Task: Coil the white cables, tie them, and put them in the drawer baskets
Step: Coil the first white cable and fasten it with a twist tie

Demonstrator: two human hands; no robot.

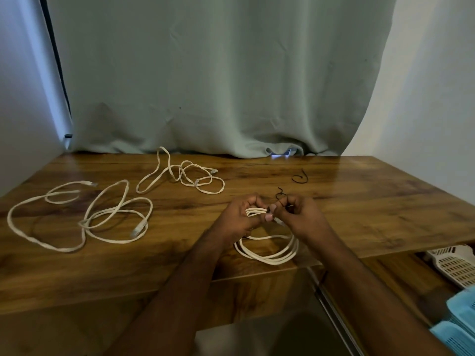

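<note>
Cable (77, 222), white, loose, sprawled in wide loops on the left of the wooden table (359, 214), plugs at both ends showing. Second loose cable (180, 176), white, tangled in smaller loops farther back, near the grey-green curtain (205, 86) that hangs behind the table. Left hand (239, 217), fingers curled round the top of a coiled cable (267, 250); the coil's strands are gathered in the grip and its lower loops lie on the table at the near edge. Black tie (280, 195), thin, pinched at the bundled strands, its free ends sticking up between the two hands. Right hand (298, 214), fingers curled, thumb and fingertips pinching the tie just beside the left thumb. Spare black tie (300, 177), looped, lying alone on the table behind the hands. White basket (455, 265) with slotted walls, below the table's right edge; blue baskets (460, 322) nearer, at the lower right corner.
</note>
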